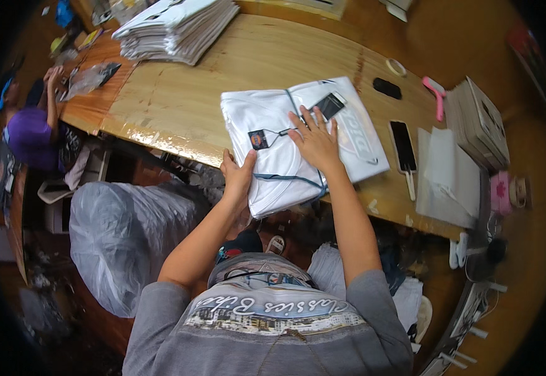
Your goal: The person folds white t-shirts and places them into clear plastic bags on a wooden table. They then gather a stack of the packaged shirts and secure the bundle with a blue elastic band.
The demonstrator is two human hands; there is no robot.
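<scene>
A folded white shirt (273,116) with a large pale print lies on the table, its near left corner past the edge. Dark blue-grey bands or trim cross it. My left hand (238,175) grips its left edge, thumb on top and the other fingers partly hidden. My right hand (315,141) rests flat on the shirt's middle, fingers spread. Between the hands lies a small black square tag (258,140) on a dark cord. Just beyond my right fingertips is a dark and white card-like tag (330,105).
A stack of folded white garments (176,28) stands at the far left of the wooden table (179,106). To the right lie a phone (402,145), a black object (387,88), a tape roll (396,67) and a pink-handled tool (436,94). A person in purple (31,135) sits left.
</scene>
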